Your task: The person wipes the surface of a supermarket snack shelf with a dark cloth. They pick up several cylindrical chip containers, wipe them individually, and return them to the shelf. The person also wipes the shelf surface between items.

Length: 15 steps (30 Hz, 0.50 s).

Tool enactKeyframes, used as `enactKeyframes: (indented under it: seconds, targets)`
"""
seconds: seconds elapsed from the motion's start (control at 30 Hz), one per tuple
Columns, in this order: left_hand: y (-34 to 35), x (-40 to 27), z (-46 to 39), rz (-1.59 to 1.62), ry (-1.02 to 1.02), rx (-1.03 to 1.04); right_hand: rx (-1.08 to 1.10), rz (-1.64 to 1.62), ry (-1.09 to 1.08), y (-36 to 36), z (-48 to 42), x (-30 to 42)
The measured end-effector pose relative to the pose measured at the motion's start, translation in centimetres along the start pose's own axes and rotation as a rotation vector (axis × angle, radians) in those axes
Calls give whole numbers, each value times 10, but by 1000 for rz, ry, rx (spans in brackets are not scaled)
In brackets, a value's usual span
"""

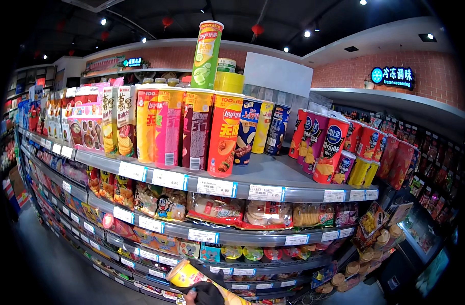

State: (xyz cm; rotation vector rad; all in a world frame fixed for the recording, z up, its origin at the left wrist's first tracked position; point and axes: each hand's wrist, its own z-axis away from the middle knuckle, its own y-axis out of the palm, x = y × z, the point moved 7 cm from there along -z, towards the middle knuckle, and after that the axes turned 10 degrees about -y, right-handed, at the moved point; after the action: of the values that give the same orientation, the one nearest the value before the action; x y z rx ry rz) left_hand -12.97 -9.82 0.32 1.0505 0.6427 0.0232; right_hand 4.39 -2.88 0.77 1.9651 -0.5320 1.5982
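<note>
At the bottom edge my left hand [190,296], only partly in view, is closed on a yellow cylindrical chip canister [187,275]. Black fabric [207,292], a cloth or a glove, wraps part of the canister, which lies tilted with its lid end up to the left. My right hand is out of view. Before me on the top shelf [270,167] stand upright Lay's canisters, among them a red one [223,137], a pink one [169,129] and a dark one [196,133]. A green Lay's canister [205,57] stands on top of that row.
Blue canisters [247,131] and red Copico canisters [330,148] stand further right on the top shelf. Price tags [217,187] line the shelf fronts. Lower shelves hold bagged rice crackers [268,214] and cups with coloured lids [252,253]. Round tubs [352,268] hang at the right end.
</note>
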Motion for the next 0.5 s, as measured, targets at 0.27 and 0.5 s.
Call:
enactKeyframes:
  seconds: [0.27,0.5]
  targets:
    - [26,12,28,-230,-19,95,36,-29,439,-27,23,-52]
    - [63,-2,41,-733,108,200,0,-32,204,-35,-12,12]
